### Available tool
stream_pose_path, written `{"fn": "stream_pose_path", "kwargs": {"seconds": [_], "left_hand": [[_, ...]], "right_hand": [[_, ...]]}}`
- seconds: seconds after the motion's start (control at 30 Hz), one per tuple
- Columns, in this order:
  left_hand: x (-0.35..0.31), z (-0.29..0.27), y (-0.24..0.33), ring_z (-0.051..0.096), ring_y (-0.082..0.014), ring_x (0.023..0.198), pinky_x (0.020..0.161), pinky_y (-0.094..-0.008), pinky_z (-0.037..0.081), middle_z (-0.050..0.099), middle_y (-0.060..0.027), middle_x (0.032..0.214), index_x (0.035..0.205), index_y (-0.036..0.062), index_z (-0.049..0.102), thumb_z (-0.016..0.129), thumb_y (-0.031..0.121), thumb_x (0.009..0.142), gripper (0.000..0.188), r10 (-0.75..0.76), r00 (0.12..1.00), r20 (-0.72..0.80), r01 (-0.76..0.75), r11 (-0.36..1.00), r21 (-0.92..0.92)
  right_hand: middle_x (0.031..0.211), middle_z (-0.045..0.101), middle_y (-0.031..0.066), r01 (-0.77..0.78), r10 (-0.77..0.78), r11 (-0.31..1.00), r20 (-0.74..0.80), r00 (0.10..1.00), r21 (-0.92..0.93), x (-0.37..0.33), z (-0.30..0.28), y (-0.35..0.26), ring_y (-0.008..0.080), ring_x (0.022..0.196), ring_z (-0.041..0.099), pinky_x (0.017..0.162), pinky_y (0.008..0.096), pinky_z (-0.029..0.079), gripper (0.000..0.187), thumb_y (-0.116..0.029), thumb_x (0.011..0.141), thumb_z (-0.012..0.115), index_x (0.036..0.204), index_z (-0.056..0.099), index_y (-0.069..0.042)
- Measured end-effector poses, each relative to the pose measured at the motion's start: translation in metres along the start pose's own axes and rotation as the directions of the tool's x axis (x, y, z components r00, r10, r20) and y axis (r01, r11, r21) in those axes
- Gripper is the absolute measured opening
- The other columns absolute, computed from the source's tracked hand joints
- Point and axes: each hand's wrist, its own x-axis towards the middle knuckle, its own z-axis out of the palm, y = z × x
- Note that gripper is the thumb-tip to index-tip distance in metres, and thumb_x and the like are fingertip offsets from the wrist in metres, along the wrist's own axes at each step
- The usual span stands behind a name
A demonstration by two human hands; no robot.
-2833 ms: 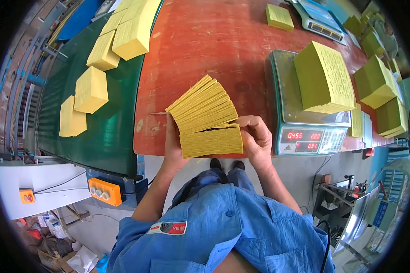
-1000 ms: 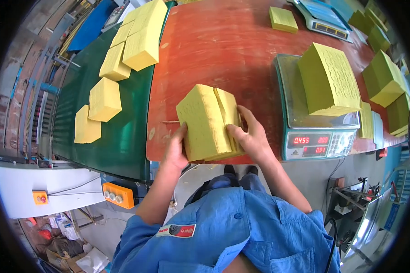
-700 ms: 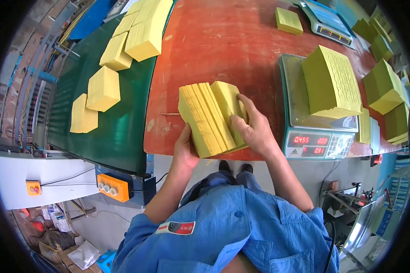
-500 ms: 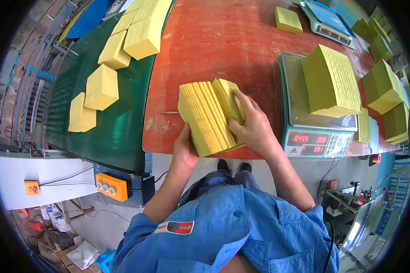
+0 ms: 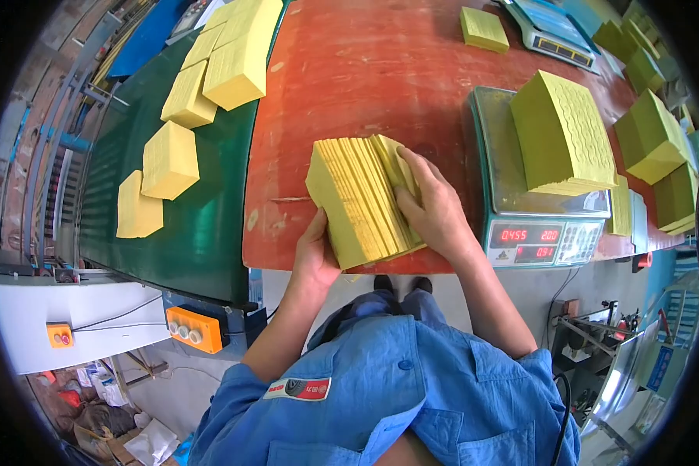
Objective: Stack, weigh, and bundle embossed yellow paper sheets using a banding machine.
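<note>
A thick stack of yellow paper sheets [image 5: 357, 210] is tilted over the near edge of the red table, its layered edges facing up. My left hand [image 5: 317, 252] grips its lower left side, thumb on the outer face and the other fingers hidden underneath. Across the right face lies my right hand [image 5: 433, 203], with fingers bent over the top corner and thumb against the side. Thin gaps show between several layers. To the right, a digital scale [image 5: 547, 242] with a lit red display carries a larger yellow paper block [image 5: 563, 132] with a wavy embossed face.
On the left runs a green conveyor belt [image 5: 217, 233] with several yellow paper blocks [image 5: 171, 159]. An orange control box [image 5: 194, 329] sits at its near end. A second scale [image 5: 555, 39] and a small paper block [image 5: 485, 29] stand at the back of the red table [image 5: 349, 70]. More blocks [image 5: 651, 136] line the right.
The right-hand portion of the stack has come closer against the rest, narrowing the wide gap. My right thumb has shifted up along the side. The whole view has shifted slightly.
</note>
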Motion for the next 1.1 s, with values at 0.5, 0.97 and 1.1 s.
{"fn": "stream_pose_path", "kwargs": {"seconds": [0.5, 0.97, 1.1], "left_hand": [[-0.002, 0.007, 0.004, 0.054, -0.0260, 0.125, 0.105, -0.0436, 0.046, 0.053, -0.0125, 0.138, 0.140, 0.0038, 0.043, 0.040, 0.034, 0.105, 0.047, 0.095, 0.995, -0.030, -0.090, 0.987, 0.133], [0.003, 0.026, 0.024, 0.060, -0.0210, 0.111, 0.097, -0.0377, 0.048, 0.062, -0.0106, 0.123, 0.129, 0.0000, 0.054, 0.054, 0.025, 0.100, 0.039, 0.124, 0.972, -0.198, -0.028, 0.903, 0.428], [0.006, 0.019, 0.027, 0.062, -0.0209, 0.106, 0.093, -0.0369, 0.050, 0.063, -0.0106, 0.121, 0.127, -0.0008, 0.056, 0.054, 0.023, 0.100, 0.036, 0.151, 0.978, -0.140, -0.066, 0.875, 0.479]], "right_hand": [[0.140, 0.049, 0.0209, -0.007, 0.008, 0.996, -0.018, 1.000, 0.088, 0.003, 0.003, 0.002, 0.0397, 0.122, 0.054, 0.100, 0.0436, 0.046, 0.051, -0.020, 0.092, 0.057, 0.140, 0.044, -0.007], [0.137, 0.050, 0.0231, 0.022, -0.022, 0.998, -0.014, 1.000, 0.062, 0.008, -0.001, 0.005, 0.0409, 0.119, 0.055, 0.099, 0.0444, 0.047, 0.051, -0.013, 0.090, 0.057, 0.138, 0.044, -0.005], [0.136, 0.051, 0.0235, 0.028, -0.025, 0.996, -0.032, 0.999, 0.087, 0.008, 0.001, 0.011, 0.0413, 0.120, 0.054, 0.100, 0.0446, 0.047, 0.050, -0.012, 0.090, 0.057, 0.138, 0.045, -0.004]]}}
